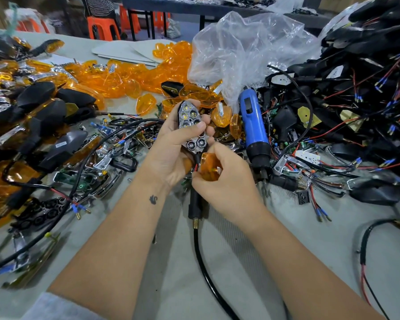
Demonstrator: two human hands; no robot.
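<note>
Chrome LED lamp unit (191,125), lens-less

The grey table (236,262) is bearing heaped orange lenses (125,82) at far left; 1 blue screwdriver (254,125) is lying right of centre; wired black housings (367,72) are sitting heaped at right.

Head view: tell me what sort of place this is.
Probably a workshop assembling indicator lamps: heaps of orange lenses, a pile of black wired housings, a blue electric screwdriver, and a half-built lamp in the left hand.
</note>
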